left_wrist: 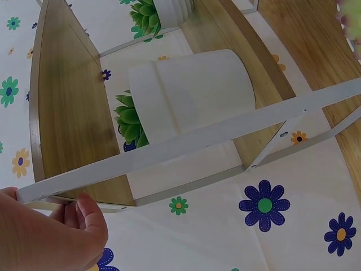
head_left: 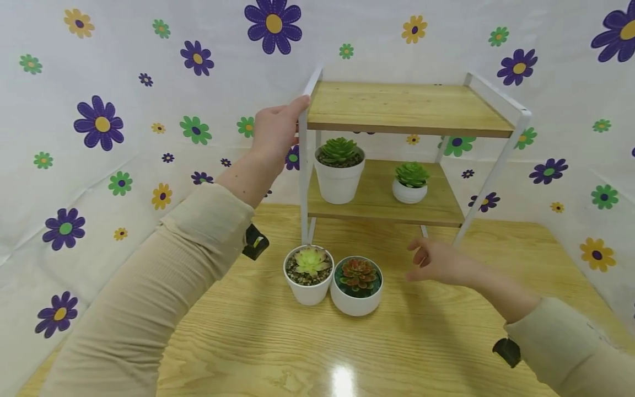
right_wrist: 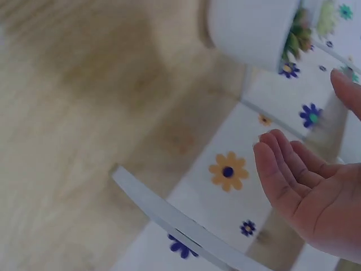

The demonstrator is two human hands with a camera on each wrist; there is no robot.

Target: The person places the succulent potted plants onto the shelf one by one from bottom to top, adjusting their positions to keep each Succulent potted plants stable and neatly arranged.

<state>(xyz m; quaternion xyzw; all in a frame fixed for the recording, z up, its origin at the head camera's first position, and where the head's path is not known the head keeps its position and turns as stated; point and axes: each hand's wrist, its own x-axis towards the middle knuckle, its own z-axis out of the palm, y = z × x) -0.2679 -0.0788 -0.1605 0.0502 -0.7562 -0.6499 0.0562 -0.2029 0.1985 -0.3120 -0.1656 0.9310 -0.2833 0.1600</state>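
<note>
My left hand (head_left: 278, 129) grips the upper left front corner of a two-tier plant shelf (head_left: 407, 105) with white metal legs and wooden boards. In the left wrist view its fingers curl beside the white frame (left_wrist: 163, 152). My right hand (head_left: 439, 262) hovers in front of the shelf's lower right, fingers loosely bent and holding nothing. Nearest to it on the table is a round white pot with a reddish succulent (head_left: 357, 286). Touching that pot on the left is a white pot with a pale green succulent (head_left: 310, 275).
On the lower board stand a larger white pot with a green succulent (head_left: 339, 173) and a small white pot with a green succulent (head_left: 410, 184). The shelf stands on a wood-grain table (head_left: 238, 331) against a flower-patterned white cloth (head_left: 198, 22).
</note>
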